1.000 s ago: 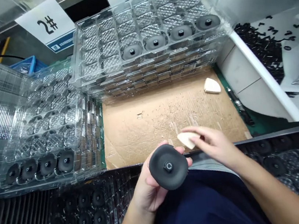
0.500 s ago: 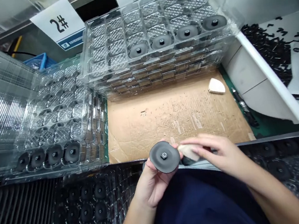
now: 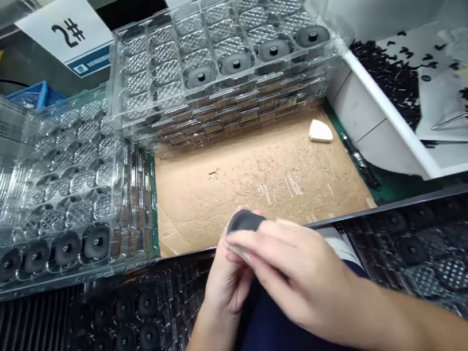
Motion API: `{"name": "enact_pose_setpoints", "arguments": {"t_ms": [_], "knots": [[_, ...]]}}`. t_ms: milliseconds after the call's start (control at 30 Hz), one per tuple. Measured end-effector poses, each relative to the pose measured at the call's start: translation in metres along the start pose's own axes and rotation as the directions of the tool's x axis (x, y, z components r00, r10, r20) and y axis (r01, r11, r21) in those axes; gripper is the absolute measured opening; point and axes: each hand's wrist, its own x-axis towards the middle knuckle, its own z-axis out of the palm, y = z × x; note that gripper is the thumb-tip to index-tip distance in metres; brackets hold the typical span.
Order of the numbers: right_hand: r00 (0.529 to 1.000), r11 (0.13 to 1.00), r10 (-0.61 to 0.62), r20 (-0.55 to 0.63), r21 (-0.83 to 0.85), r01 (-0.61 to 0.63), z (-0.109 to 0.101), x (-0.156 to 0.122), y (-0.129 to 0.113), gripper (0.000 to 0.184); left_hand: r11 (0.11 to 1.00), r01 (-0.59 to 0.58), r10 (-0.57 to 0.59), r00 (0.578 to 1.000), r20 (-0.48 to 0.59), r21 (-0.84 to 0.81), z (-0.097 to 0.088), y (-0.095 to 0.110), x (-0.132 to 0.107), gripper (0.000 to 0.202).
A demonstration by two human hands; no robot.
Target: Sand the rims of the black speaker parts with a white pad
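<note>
My left hand (image 3: 223, 281) holds a dark grey round disc (image 3: 244, 220) from below, over the near edge of the cardboard. My right hand (image 3: 307, 275), slightly blurred, reaches across the disc's near side and hides most of it. Between its thumb and fingers a pale wedge sponge (image 3: 239, 252) shows in part, against or very close to the disc. A second white wedge sponge (image 3: 320, 131) lies at the right of the cardboard sheet (image 3: 189, 199).
Stacked clear trays (image 3: 222, 90) stand at the back, the top one bearing several similar discs. More trays with discs (image 3: 55, 189) are at the left. On the right a white bin (image 3: 385, 107) holds small black parts and tweezers (image 3: 465, 117); a dark pen-like tool (image 3: 360, 160) lies beside it.
My right hand has moved left with the sponge, from beside the disc to over it. The disc has tilted, and its centre nut is now covered. The camera view has shifted slightly right.
</note>
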Motion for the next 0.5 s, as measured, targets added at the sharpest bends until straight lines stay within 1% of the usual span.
{"name": "enact_pose_setpoints", "arguments": {"t_ms": [33, 67, 100, 167, 200, 233, 267, 300, 367, 400, 433, 467, 500], "knots": [[0.995, 0.999, 0.019, 0.099, 0.042, -0.023, 0.0, 0.002, 0.0, 0.026, 1.0, -0.02, 0.02, 1.0, -0.016, -0.016, 0.0, -0.001, -0.001, 0.064], [0.985, 0.997, 0.039, 0.168, 0.065, -0.05, 0.001, 0.004, 0.002, 0.025, 0.999, -0.035, 0.034, 0.999, -0.025, -0.035, 0.0, -0.002, -0.001, 0.064], [0.984, 0.996, 0.05, 0.172, 0.06, -0.062, 0.002, 0.007, 0.005, 0.024, 0.998, -0.043, 0.041, 0.999, -0.03, -0.049, 0.001, -0.003, -0.001, 0.061], [0.999, 0.999, 0.037, 0.039, -0.013, -0.037, 0.006, 0.011, 0.01, 0.026, 0.997, -0.034, 0.032, 0.999, -0.022, -0.064, 0.004, -0.003, 0.0, 0.05], [1.0, 0.999, 0.01, -0.029, -0.042, -0.011, 0.008, 0.011, 0.012, 0.027, 0.997, -0.026, 0.025, 1.0, -0.016, -0.067, 0.006, -0.003, 0.0, 0.044], [0.998, 0.999, -0.022, -0.065, -0.042, 0.019, 0.008, 0.01, 0.012, 0.028, 0.997, -0.027, 0.026, 1.0, -0.011, -0.067, 0.007, -0.001, 0.0, 0.041], [0.997, 0.999, -0.048, -0.053, -0.013, 0.047, 0.007, 0.007, 0.012, 0.028, 0.997, -0.031, 0.031, 1.0, -0.003, -0.068, 0.007, 0.001, -0.001, 0.042], [0.998, 0.998, -0.059, 0.004, 0.033, 0.059, 0.004, 0.002, 0.011, 0.027, 0.997, -0.029, 0.03, 0.999, 0.011, -0.068, 0.006, 0.003, -0.001, 0.045], [0.991, 0.997, -0.011, 0.136, 0.083, 0.0, -0.008, -0.01, 0.008, 0.024, 0.998, -0.013, 0.016, 0.999, 0.049, -0.065, 0.004, 0.006, -0.003, 0.054], [0.984, 0.997, 0.039, 0.171, 0.052, -0.049, -0.015, -0.015, 0.007, 0.023, 0.998, -0.002, 0.006, 0.998, 0.07, -0.065, 0.004, 0.006, -0.003, 0.057], [0.979, 0.995, 0.095, 0.18, -0.013, -0.094, -0.02, -0.018, 0.006, 0.022, 0.998, 0.005, 0.0, 0.997, 0.082, -0.067, 0.004, 0.006, -0.002, 0.058], [0.978, 0.987, 0.139, 0.156, -0.096, -0.125, -0.025, -0.019, 0.005, 0.023, 0.998, 0.007, -0.002, 0.997, 0.082, -0.064, 0.005, 0.005, -0.001, 0.059], [0.982, 0.973, 0.16, 0.103, -0.185, -0.139, -0.027, -0.018, 0.005, 0.024, 0.998, 0.004, 0.0, 0.997, 0.078, -0.055, 0.006, 0.004, 0.0, 0.06]]}}
